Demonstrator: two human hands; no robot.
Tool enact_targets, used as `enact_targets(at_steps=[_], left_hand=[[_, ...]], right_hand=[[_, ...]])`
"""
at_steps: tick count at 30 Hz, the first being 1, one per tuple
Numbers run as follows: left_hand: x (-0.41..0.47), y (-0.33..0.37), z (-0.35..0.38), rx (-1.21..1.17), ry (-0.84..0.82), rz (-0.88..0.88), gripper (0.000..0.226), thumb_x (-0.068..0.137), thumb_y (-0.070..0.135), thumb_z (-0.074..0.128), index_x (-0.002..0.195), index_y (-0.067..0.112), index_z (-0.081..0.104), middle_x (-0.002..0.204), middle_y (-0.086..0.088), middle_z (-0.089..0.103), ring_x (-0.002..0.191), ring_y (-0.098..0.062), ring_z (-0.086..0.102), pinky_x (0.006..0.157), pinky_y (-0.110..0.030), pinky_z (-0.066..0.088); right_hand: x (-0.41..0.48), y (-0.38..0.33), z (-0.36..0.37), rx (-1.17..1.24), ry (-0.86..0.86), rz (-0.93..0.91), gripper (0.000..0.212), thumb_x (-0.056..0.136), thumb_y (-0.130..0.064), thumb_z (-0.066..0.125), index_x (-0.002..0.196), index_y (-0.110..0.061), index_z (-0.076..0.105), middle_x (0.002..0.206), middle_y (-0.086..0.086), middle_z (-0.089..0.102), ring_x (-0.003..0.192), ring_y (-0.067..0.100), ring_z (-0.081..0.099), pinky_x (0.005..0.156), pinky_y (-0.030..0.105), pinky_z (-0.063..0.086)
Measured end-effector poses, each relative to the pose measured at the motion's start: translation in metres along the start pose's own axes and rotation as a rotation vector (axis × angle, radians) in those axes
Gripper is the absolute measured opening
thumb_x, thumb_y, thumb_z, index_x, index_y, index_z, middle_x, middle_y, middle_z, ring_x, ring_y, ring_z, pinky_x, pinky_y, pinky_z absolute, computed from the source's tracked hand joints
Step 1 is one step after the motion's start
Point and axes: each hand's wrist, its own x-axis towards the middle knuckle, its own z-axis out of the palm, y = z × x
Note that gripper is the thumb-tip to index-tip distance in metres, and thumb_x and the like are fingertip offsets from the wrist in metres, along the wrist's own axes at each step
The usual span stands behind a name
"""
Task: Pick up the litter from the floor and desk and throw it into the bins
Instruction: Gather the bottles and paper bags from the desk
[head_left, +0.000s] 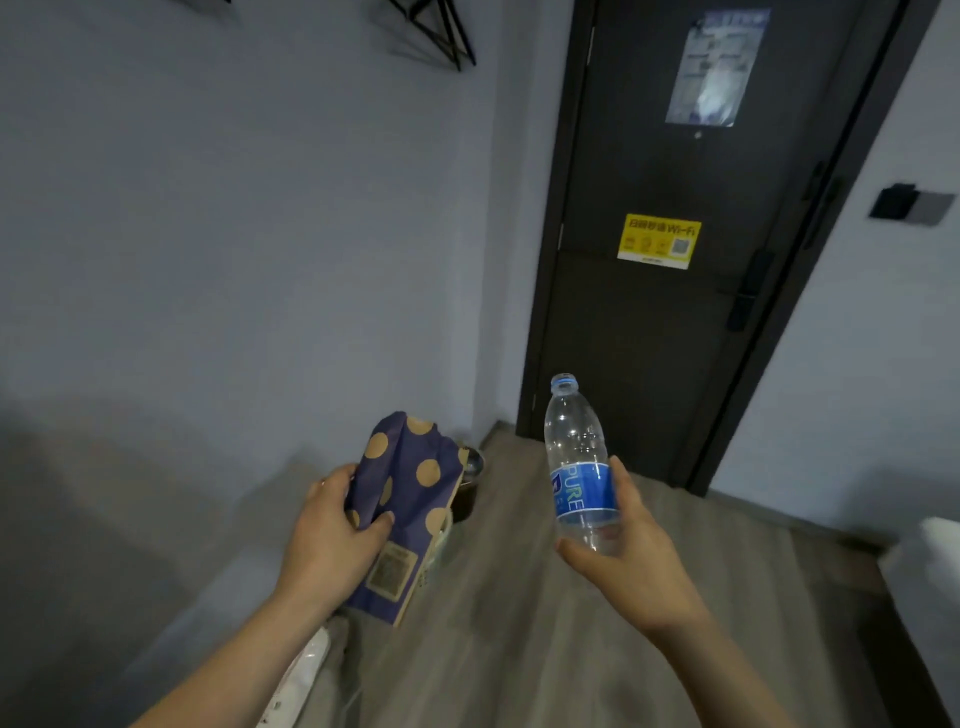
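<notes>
Holding litter in both hands right now, both of them up in the air over the grey wood-look floor (519, 639). Left hand (332, 540) grips a crumpled purple paper bag (415, 478) with tan polka dots, thumb pressed across the front and the fingers wrapped round the far edge, so the bag stands roughly upright with its printed square code near the bottom. Right hand (631, 564) has a clear plastic bottle (574, 447) by its lower half, thumb along the blue PURE label, fingers curled underneath; it's close to upright, leaning a bit left, no cap that I can see, and it looks empty. Bag and bottle are apart, not touching. Just behind the bag, down by the wall corner, sits what looks like a dark bin (470, 493), mostly hidden so I can't tell much about it. Straight ahead is a dark door (649, 353) with a yellow Wi-Fi sticker (658, 241) and a blurry notice sheet (719, 67) higher up. A white power strip (304, 675) lies on the floor under the left forearm.
</notes>
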Motion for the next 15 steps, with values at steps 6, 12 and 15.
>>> enact_targets(at_steps=[6,12,15], left_hand=[[0.08,-0.016,0.041,0.058,0.018,-0.032,0.045,0.076,0.019,0.074,0.117,0.02,0.055,0.106,-0.002,0.056,0.092,-0.02,0.057,0.076,-0.032,0.046],[0.173,-0.05,0.087,0.063,0.008,-0.098,0.044,0.078,0.019,0.073,0.117,0.022,0.054,0.109,-0.002,0.051,0.084,-0.015,0.057,0.072,-0.028,0.043],[0.224,-0.07,0.106,0.094,-0.002,-0.118,0.045,0.077,0.018,0.073,0.118,0.02,0.055,0.105,0.0,0.049,0.084,-0.016,0.054,0.071,-0.028,0.04]], right_hand=[[0.1,0.026,0.017,-0.028,-0.08,0.024,0.102,0.079,-0.035,0.074,0.153,-0.031,0.004,0.124,-0.013,0.048,0.099,0.004,0.054,0.078,0.017,0.044],[0.208,0.044,0.05,-0.058,-0.114,0.035,0.104,0.079,-0.033,0.075,0.153,-0.032,0.002,0.121,-0.012,0.052,0.092,0.002,0.054,0.075,0.017,0.045],[0.264,0.047,0.068,-0.085,-0.143,0.064,0.102,0.079,-0.035,0.075,0.153,-0.033,0.004,0.127,-0.011,0.048,0.099,0.004,0.052,0.072,0.016,0.041]])
